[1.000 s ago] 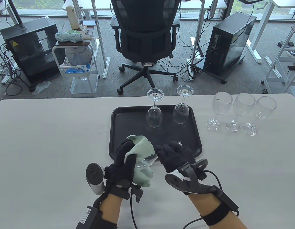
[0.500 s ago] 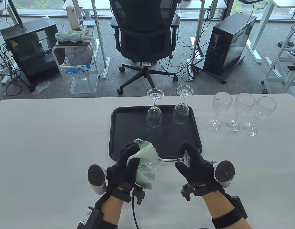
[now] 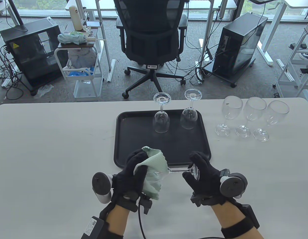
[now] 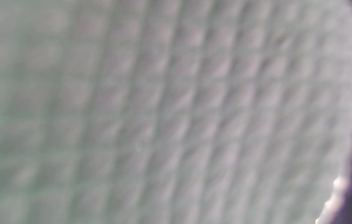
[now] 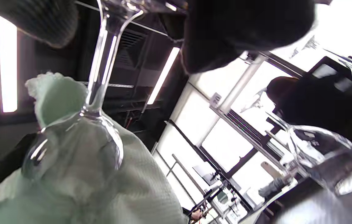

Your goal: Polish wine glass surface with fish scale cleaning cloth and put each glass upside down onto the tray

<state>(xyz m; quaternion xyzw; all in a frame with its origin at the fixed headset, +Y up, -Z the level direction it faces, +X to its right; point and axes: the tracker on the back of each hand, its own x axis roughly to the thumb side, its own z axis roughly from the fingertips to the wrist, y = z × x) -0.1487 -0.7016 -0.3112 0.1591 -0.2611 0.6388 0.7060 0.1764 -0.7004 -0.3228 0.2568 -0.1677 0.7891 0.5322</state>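
Wine glass (image 3: 177,170) held sideways above table's near edge, just in front of black tray (image 3: 134,139). Right hand (image 3: 206,174) pinching its foot, thumb and fingers curled round the base. Left hand (image 3: 134,171) wrapped round the bowl through pale green fish scale cloth (image 3: 154,164). Two polished glasses (image 3: 161,119) upside down on tray's far side. Three upright glasses (image 3: 251,112) on table (image 3: 44,149), right of tray.

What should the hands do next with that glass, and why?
Probably turn the glass a little with the right hand, which pinches its foot. The left hand wraps the green cloth round the bowl, so turning would bring unwiped glass under the cloth before it goes on the tray.
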